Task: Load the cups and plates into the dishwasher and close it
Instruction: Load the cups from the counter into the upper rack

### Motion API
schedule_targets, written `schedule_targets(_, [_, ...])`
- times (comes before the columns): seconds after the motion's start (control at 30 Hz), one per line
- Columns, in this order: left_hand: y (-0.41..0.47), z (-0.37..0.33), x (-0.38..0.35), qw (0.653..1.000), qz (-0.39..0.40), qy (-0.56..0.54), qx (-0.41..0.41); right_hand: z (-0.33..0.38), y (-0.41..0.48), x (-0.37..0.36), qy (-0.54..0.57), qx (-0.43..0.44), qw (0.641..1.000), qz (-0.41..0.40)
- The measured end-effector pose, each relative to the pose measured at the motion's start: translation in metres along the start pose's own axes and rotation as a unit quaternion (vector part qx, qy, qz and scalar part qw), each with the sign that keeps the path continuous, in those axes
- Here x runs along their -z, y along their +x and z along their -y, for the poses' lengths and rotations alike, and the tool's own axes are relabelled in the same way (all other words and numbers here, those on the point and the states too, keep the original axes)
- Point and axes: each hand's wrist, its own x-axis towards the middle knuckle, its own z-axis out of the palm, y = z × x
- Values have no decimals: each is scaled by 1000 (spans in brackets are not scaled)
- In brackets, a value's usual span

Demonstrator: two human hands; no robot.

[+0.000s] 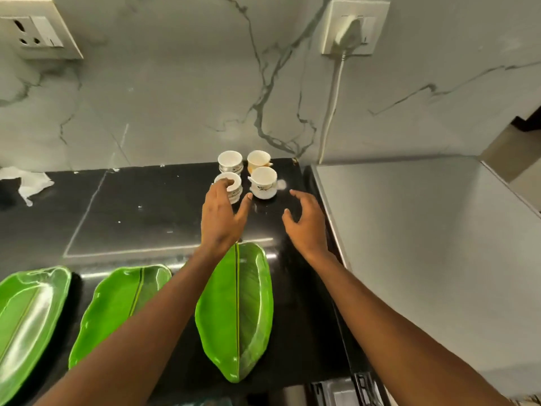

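My left hand [221,218] lies loosely spread, fingertips on the near-left cup [236,189] rim; my right hand [307,225] hovers spread and empty above the surface [146,206].

The four cups [230,161] sit bunched tight at the back of the desk [146,212], with the wall [175,98] right behind them, so there's no real gap between them or behind. The left hand [222,218] covers the front of the near-left cup [236,181]. Its thumb sticks out toward the near-right cup [264,181]. Loads of bare desk left of the bunch. On the right there's a narrower strip where the right hand [307,227] hovers, boxed in by the steel top [424,244]. Three leaf plates [234,312] line the front edge.
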Motion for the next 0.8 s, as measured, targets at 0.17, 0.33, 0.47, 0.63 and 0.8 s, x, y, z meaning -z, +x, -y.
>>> schedule_targets(0.17, [39,35,-12,997,32,25,66,1,44,-42,1,-33,999,21])
schedule_targets(0.33, [56,54,-23,983,70,-41,164,-10,79,-82,14,-101,994,49])
schedule_targets(0.47, [59,53,-26,978,51,-113,170,-16,91,-94,30,-124,992,23])
schedule_targets(0.63, [52,49,-23,974,36,-142,173,-15,83,-85,48,-118,992,8])
schedule_targets(0.8, [35,34,-16,974,20,-158,163,-11,58,-59,60,-116,991,-18])
